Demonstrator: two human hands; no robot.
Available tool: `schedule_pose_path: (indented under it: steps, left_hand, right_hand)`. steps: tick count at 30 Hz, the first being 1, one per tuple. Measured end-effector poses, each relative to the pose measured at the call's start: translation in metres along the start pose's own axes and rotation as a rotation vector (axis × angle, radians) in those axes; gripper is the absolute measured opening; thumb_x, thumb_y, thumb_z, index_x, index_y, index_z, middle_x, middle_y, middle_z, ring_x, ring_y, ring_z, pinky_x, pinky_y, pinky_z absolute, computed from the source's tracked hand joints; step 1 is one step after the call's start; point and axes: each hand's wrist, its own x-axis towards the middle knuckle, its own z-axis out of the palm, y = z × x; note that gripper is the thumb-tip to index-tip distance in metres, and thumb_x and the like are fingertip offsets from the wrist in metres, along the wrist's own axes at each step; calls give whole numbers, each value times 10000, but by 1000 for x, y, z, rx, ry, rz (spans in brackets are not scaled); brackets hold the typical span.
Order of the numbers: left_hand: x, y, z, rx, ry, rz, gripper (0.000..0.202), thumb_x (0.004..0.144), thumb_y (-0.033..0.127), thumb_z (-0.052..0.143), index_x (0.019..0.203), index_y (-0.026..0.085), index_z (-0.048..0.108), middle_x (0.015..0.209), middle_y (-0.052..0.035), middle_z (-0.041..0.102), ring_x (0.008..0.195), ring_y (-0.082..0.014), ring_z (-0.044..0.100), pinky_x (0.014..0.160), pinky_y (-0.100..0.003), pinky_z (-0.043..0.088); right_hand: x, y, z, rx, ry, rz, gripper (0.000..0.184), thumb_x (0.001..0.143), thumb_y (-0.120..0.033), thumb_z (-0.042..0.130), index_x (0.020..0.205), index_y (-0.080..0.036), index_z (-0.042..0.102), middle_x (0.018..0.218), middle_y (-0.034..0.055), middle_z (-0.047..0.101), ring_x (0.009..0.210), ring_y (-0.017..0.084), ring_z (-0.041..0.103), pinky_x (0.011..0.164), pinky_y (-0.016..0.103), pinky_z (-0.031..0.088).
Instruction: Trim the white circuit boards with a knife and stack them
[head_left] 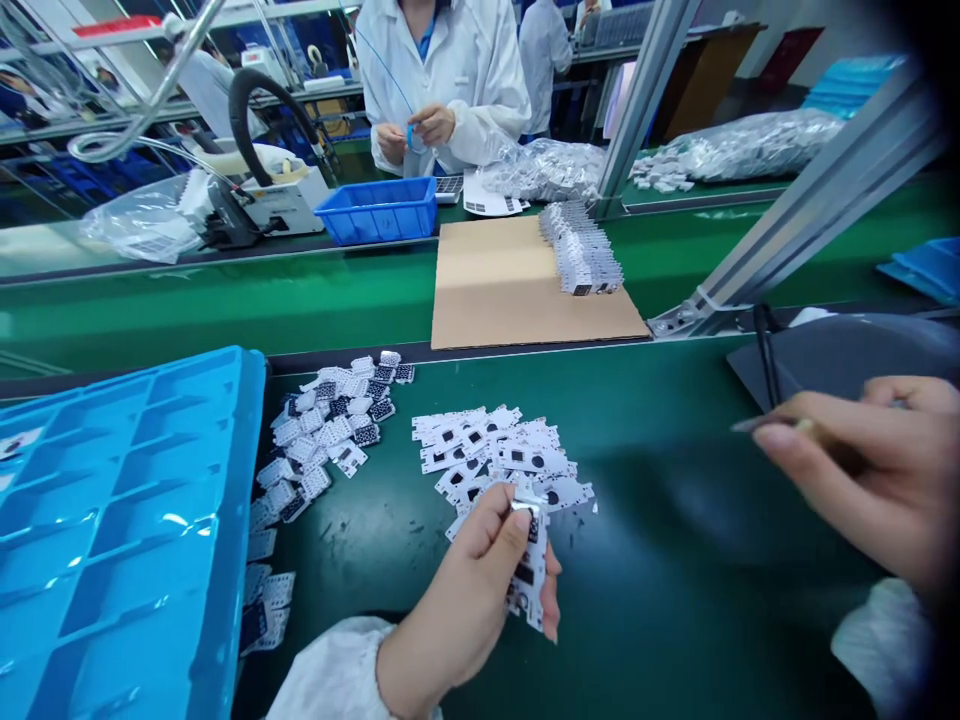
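Note:
My left hand [480, 585] is closed on a thin white plate [531, 570] with dark square cut-outs, tilted up between thumb and fingers. Just beyond it lies a loose pile of similar flat white plates [536, 455] with square and round dark openings. Over at the right, my right hand [862, 460] is pinched around a thin pointed tool [744, 425]; only its tip shows clearly, so its kind is hard to make out. A heap of small white and black perforated pieces [322, 420] spreads to the left of the plates on the green tabletop [637, 620].
A blue compartment tray [142, 490] stands at the left. Beyond the bench edge, cardboard [495, 290] carries a row of stacked white parts [581, 250]. A blue bin [379, 210], a metal post [795, 200] and a dark grey object [862, 350] are nearby. A co-worker [450, 80] stands opposite.

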Motion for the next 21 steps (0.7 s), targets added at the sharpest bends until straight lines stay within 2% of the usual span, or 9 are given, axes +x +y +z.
schedule_pose_path:
  steps: [1,3,5,7,10,12,13,17,21]
  left_hand:
    - [0,1,0,-15,-26,19,318,812,434,598,847,171,422,672,30,577,460,-51,525,456,-184,483]
    - [0,0,1,-24,-65,28,307,811,416,608,835,165,431,702,22,574,503,-56,538,502,-200,491]
    - [0,-2,2,-9,-61,33,305,809,408,613,826,166,427,691,26,557,489,-49,510,491,-194,462]
    - [-1,-3,2,16,-37,31,308,813,417,603,835,176,412,666,35,533,458,-43,460,461,-188,420]
    - [-4,-3,0,147,-77,-30,320,827,474,546,863,199,387,632,46,499,422,-54,416,437,-200,383]
    - [-6,-4,-1,471,-144,-22,262,851,446,492,833,202,401,641,28,501,462,-90,461,460,-224,390]
    - [-7,-7,-1,709,-183,50,218,852,403,488,817,197,427,669,5,519,528,-122,504,500,-248,411]
    - [-5,-23,-5,1597,-283,545,174,804,278,550,900,136,578,977,-133,597,920,-287,524,786,-416,427]
    - [1,-29,-9,1838,-207,706,488,799,457,573,1085,61,562,1054,-192,589,923,-319,524,790,-460,421]
  right_hand:
    - [4,4,3,-49,8,38,399,872,-488,450,562,-237,460,394,-32,369,436,130,273,690,382,244]
    - [10,4,18,-60,-155,0,358,883,-508,432,669,-238,529,481,-24,495,483,144,382,713,380,267]
    - [15,-7,40,40,-349,-18,315,840,-551,500,834,-245,576,777,-2,648,673,179,508,762,381,282]
    - [19,-22,62,126,-459,-34,308,811,-522,566,966,-256,576,940,5,635,790,192,527,796,379,290]
    - [24,-39,83,196,-519,-53,291,802,-451,604,1023,-264,572,975,-2,609,822,178,528,808,362,310]
    - [29,-45,89,209,-517,-58,248,810,-411,598,1000,-253,579,954,-3,608,821,170,539,806,351,321]
    - [33,-47,91,212,-510,-55,224,817,-395,586,980,-241,581,936,0,609,817,168,545,795,343,329]
    - [53,-60,96,213,-487,-24,172,837,-367,535,860,-199,560,829,9,609,744,166,553,665,287,347]
    - [74,-85,105,204,-516,-49,188,831,-362,528,756,-191,511,742,-4,596,680,156,538,584,256,324]
